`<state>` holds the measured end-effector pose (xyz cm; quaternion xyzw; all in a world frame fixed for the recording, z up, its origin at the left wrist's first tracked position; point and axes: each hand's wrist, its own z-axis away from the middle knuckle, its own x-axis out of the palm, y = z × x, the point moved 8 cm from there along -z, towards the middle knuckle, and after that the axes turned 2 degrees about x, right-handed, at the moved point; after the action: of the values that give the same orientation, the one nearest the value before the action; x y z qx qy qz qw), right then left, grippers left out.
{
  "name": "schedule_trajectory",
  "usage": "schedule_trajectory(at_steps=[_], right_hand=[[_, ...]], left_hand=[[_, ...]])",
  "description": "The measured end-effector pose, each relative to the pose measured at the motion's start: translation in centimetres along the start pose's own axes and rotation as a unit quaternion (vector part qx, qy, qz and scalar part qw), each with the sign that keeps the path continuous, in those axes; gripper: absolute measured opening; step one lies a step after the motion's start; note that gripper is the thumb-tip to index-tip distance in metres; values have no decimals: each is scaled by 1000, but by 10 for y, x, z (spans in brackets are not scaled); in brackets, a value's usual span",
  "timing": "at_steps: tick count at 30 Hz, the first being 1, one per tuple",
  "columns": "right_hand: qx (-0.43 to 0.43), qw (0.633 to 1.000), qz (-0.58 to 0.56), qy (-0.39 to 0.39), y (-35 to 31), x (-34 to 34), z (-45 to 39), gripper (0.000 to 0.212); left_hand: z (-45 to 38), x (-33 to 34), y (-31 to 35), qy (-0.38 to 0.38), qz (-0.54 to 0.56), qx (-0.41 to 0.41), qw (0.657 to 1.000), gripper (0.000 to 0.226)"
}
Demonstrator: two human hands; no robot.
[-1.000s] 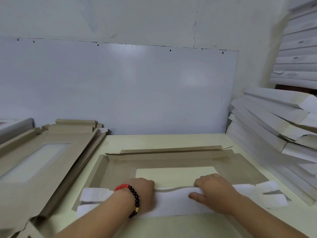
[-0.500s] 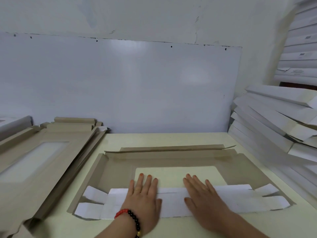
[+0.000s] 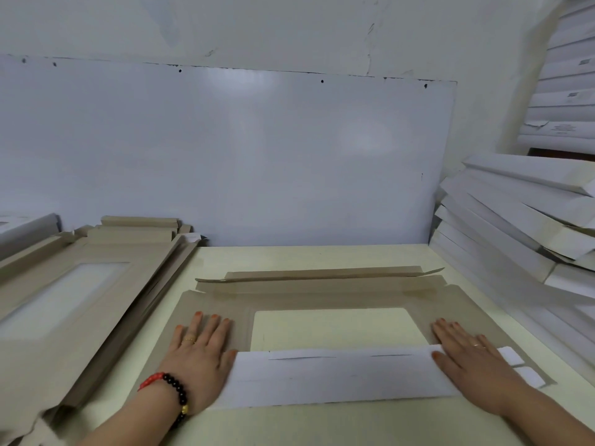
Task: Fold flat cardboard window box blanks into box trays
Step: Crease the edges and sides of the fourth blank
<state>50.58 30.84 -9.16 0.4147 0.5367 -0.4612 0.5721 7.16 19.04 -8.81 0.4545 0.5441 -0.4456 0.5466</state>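
Note:
A flat brown cardboard window box blank (image 3: 322, 297) lies on the pale table (image 3: 309, 255), its clear window (image 3: 335, 328) in the middle. The near long flap (image 3: 335, 376) is folded over, white side up, across the blank's front edge. My left hand (image 3: 199, 352) presses flat on the flap's left end, fingers straight and spread. My right hand (image 3: 473, 365) presses flat on the flap's right end in the same way. The far long flap (image 3: 318, 280) lies folded back along the blank's rear edge.
A stack of flat brown window blanks (image 3: 64, 304) leans along the left side of the table. Piled white folded boxes (image 3: 521, 226) fill the right side and rise up the wall. A large white board (image 3: 225, 156) stands behind the table.
Both hands slid outward from the middle of the folded white flap to its two ends, flattening it. A second ago the fingers were curled on the flap; now they lie straight.

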Motion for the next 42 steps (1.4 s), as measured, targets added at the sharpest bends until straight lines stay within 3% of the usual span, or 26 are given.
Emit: schedule_trajectory(at_steps=[7, 11, 12, 15, 19, 23, 25, 31, 34, 39, 42], right_hand=[[57, 998, 6, 4, 32, -5, 0, 57], [63, 995, 60, 54, 21, -19, 0, 51], [49, 992, 84, 77, 13, -23, 0, 48], [-5, 992, 85, 97, -13, -28, 0, 46], [-22, 996, 38, 81, -33, -30, -6, 49], [-50, 995, 40, 72, -49, -40, -9, 57], [-76, 994, 40, 63, -55, -48, -10, 58], [-140, 990, 14, 33, -66, -67, 4, 90], [-128, 992, -3, 18, -67, -70, 21, 78], [-178, 983, -38, -17, -114, -60, 64, 45], [-229, 971, -19, 67, -157, -54, 81, 42]], left_hand=[[4, -4, -17, 7, -3, -17, 1000, 63], [13, -19, 6, 29, -45, 83, 995, 84], [17, -29, 16, 59, -62, 125, 988, 82], [26, -48, 43, 166, -68, 205, 962, 42], [8, -29, 43, 65, -22, 130, 989, 54], [-4, -32, 47, -18, 27, 94, 995, 99], [-9, -35, 49, -66, 52, 77, 993, 107], [4, -47, 54, -190, 138, 26, 972, 80], [19, -52, 71, -193, 172, 57, 964, 60], [46, -46, 130, -144, 48, 164, 975, 34], [55, -40, 160, -97, 33, 179, 979, 25]])
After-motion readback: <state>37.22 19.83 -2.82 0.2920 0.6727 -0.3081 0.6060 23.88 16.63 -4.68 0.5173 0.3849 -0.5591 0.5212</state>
